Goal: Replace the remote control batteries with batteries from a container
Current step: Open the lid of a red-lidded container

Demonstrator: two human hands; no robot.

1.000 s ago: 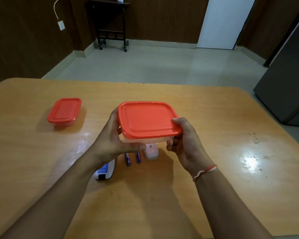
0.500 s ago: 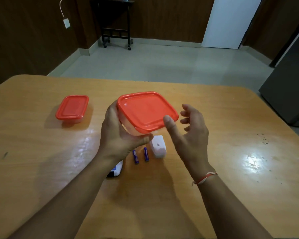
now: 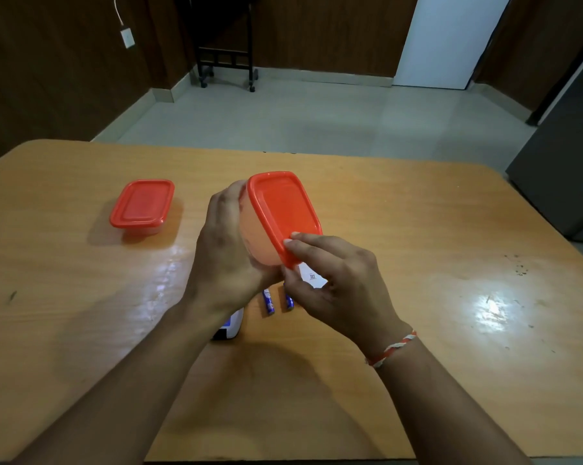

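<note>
Head view: the left hand (image 3: 229, 253) is wrapped around the translucent body of the container (image 3: 260, 243), fingers curled behind it and thumb underneath, holding it above the table (image 3: 417, 297); half a second ago the container sat nearly level in that hand, and it is now tipped steeply so its red lid (image 3: 285, 209) faces right and toward the camera; the right hand (image 3: 337, 280), which half a second ago hovered open and clear of the lid, has come in and now pinches the near corner of the lid rim, fingertips (image 3: 292, 243) on the red edge and thumb tucked below; 1 second ago that hand gripped the lid's right side instead; the lid is on the container, with no gap that can be made out.

On the table beneath the hands lie 2 batteries (image 3: 269, 302), blue and side by side, partly hidden by the fingers; just right of them a white battery cover (image 3: 312, 278) shows between the right hand's fingers; the remote control (image 3: 231, 325) lies left of the batteries, only its near end visible under the left wrist; a second red-lidded container (image 3: 142, 206) stands closed, well apart on the left of the table; these lie in the same arrangement as before; a red-and-white thread band (image 3: 392, 349) circles the right wrist.
</note>
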